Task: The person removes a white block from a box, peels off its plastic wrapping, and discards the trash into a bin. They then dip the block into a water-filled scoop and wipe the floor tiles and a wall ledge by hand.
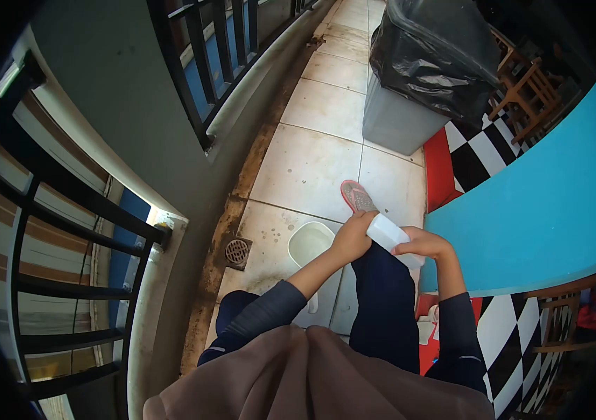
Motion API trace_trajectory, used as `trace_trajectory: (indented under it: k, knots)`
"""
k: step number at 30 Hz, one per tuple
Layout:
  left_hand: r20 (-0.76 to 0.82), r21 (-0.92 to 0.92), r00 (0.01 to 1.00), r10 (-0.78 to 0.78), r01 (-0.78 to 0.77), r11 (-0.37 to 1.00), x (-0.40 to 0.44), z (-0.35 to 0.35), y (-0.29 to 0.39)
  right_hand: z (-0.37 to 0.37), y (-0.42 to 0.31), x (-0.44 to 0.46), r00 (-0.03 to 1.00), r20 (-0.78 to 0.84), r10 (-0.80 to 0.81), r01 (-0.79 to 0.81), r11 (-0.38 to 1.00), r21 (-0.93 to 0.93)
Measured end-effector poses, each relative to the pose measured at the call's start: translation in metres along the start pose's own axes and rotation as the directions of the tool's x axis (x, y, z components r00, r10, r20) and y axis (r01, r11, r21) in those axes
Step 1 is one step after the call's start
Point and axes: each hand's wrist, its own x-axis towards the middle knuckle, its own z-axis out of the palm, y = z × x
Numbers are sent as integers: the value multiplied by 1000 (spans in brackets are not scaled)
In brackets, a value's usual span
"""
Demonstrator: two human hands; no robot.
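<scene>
A white, smooth, box-shaped object (385, 231) is held out over my knee; its exact kind does not show. My right hand (425, 243) is closed round its near right end, the thumb lying on top. My left hand (354, 236) is closed at the opposite end, with its fingers partly hidden. Below and to the left, a pale dipper (310, 241) with water-like contents stands on the tiles, its handle partly covered by my left forearm. One patterned shoe (358, 197) shows beyond my hands.
A grey bin (403, 115) with a black bag (438, 77) stands ahead on the tiled floor (312, 164). On the left are black railings (81, 287) and a floor drain (237, 251). A blue panel (529, 210) rises at right, beside checkered tiles and wooden chairs (529, 91).
</scene>
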Motion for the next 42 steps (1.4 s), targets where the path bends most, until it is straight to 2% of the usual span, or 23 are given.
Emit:
trace_trajectory:
  k: [1, 3, 5, 7, 9, 11, 12, 13, 15, 17, 20, 23, 24, 25, 27, 30, 33, 35, 39, 42]
  knots:
    - [-31, -11, 1000, 0, 0, 1000, -4, 3, -5, 2, -6, 1, 999, -40, -24, 20, 994, -104]
    - [-23, -75, 986, -166, 164, 984, -14, 6, -9, 1, -24, 7, 991, -117, -70, 32, 953, -301]
    - [13, -194, 936, -351, 346, 918, -22, 2, 3, 1, -34, 12, 957, -283, -55, -107, 843, -527]
    - [-1, -183, 933, -360, 354, 917, -38, -4, -6, -3, -47, 4, 888, -452, -81, -286, 672, -683]
    - [-32, -153, 905, -424, 415, 897, -54, -13, -23, -18, -66, -5, 894, -439, -91, -305, 595, -744]
    - [-69, -57, 857, -510, 507, 860, -79, -16, -51, -37, -78, -1, 919, -384, -85, -270, 572, -774]
    - [-25, 14, 821, -570, 571, 821, -89, -18, -58, -43, -93, 5, 948, -318, -22, -249, 570, -783]
    - [7, 87, 776, -630, 627, 774, -101, -21, -65, -42, -105, 10, 953, -301, -34, -219, 607, -764]
    - [80, 317, 779, -623, 572, 756, -125, -19, -84, -42, -120, 22, 963, -259, -75, -145, 668, -730]
    - [268, 483, 640, -720, 557, 676, -139, -22, -93, -46, -106, 45, 981, -140, -137, -12, 669, -743]
    - [532, 627, 354, -769, 445, 639, -140, -26, -83, -50, -85, 82, 985, 65, -161, 157, 673, -723]
    - [622, 633, 249, -743, 400, 663, -148, -12, -96, -65, -69, 106, 967, 235, -96, 236, 678, -696]
    - [629, 574, 281, -724, 461, 677, -149, -9, -99, -72, -66, 115, 961, 273, -51, 233, 687, -689]
    - [609, 573, 320, -725, 454, 682, -148, -7, -96, -78, -58, 128, 954, 295, -54, 253, 671, -697]
    - [552, 738, 188, -813, 343, 581, -137, -5, -96, -90, -39, 158, 946, 319, -54, 277, 646, -712]
    - [631, 744, 2, -775, 281, 606, -122, -8, -115, -90, -25, 191, 952, 302, -39, 255, 647, -719]
    - [742, 645, -60, -668, 338, 686, -125, -9, -143, -80, -10, 222, 923, 382, -32, 317, 624, -714]
    - [732, 668, -133, -668, 330, 667, -112, -9, -140, -71, -16, 225, 877, 480, -4, 380, 619, -688]
    - [724, 688, -217, -655, 297, 662, -111, -2, -142, -42, -21, 236, 794, 606, 44, 477, 572, -667]
    - [676, 714, -113, -729, 344, 609, -113, -7, -127, -11, -16, 247, 696, 713, -85, 666, 447, -597]
